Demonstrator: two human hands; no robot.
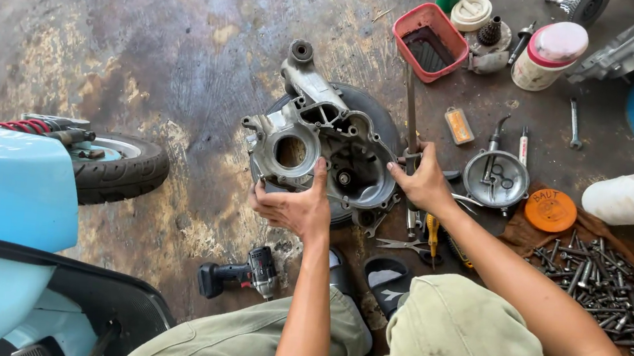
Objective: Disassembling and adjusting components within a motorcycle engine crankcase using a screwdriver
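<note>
A grey metal engine casing [321, 135] lies on a dark round tyre on the workshop floor in front of me. My left hand [294, 205] grips its near edge, thumb up against the casing's inner wall. My right hand [425, 183] rests on the casing's right rim, fingers curled around a small part beside a long metal rod [410, 109] that lies across the floor. What the right hand's fingers hold is too small to tell.
A light blue scooter [9, 193] with its rear wheel stands at the left. A cordless drill [240, 274] lies near my knee. A pile of bolts [608, 283], an orange lid [551, 210], a round metal cover [496, 179], a red tray [429, 42] and scissors [404, 246] lie at the right.
</note>
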